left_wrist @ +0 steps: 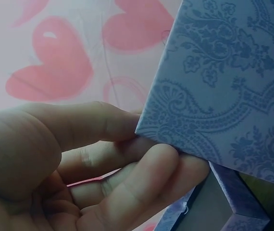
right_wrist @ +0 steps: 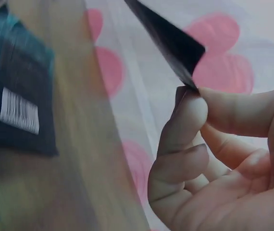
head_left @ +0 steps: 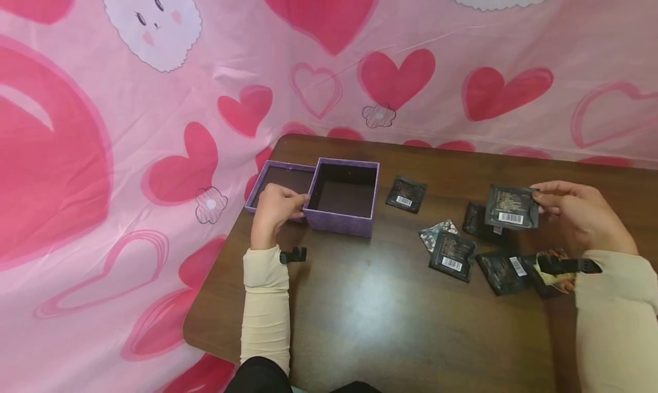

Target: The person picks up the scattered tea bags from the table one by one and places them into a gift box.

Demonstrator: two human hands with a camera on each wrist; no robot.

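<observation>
Left hand [head_left: 277,210] pinches the purple box [head_left: 339,223] near its front left corner; right hand [head_left: 588,213], well to the right of the box, pinches a dark packet [head_left: 506,199] by its edge, thumb against fingers, packet raised. Hands well apart.

Pink heart-print cloth [head_left: 308,33] hangs behind the box and to its left. Brown table [head_left: 360,319] under the box, reaching well to its right. Box stands open-topped, interior dark, outer walls patterned. Purple-rimmed lid [head_left: 288,179] just left of the box, dark inner side up, partly hidden by the left hand; cannot tell whether the two touch.

Loose packets, all right of the box: one dark packet [head_left: 406,193] nearest to it; farther out, a patterned packet [head_left: 436,233] partly under another dark one [head_left: 452,256]; two more dark ones [head_left: 504,272] [head_left: 475,221] beyond; an orange-and-yellow packet [head_left: 565,283] farthest, half hidden by a wrist strap [head_left: 570,265]. Smallest: white barcode label [head_left: 511,217] on the held packet.
</observation>
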